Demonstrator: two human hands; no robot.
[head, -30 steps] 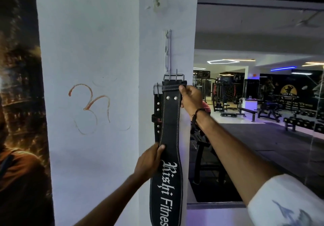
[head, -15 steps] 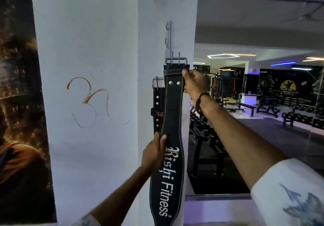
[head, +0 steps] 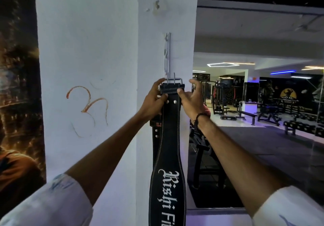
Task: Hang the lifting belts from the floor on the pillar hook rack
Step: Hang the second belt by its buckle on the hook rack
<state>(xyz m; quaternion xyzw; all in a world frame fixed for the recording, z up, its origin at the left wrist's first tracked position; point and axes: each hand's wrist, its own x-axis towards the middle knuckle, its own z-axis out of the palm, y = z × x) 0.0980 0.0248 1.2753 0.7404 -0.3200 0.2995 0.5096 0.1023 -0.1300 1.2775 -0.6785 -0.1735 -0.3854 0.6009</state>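
Belt [head: 168, 138] top pinched between both hands' fingers [head: 164, 97] — buckle above.

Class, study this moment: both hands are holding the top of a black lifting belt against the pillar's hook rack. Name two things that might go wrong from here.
1. The left hand and right hand pinch only the belt top. If its buckle misses a hook on the rack, the long strap may drop.
2. A second belt already hangs just behind; pushing could knock it loose.
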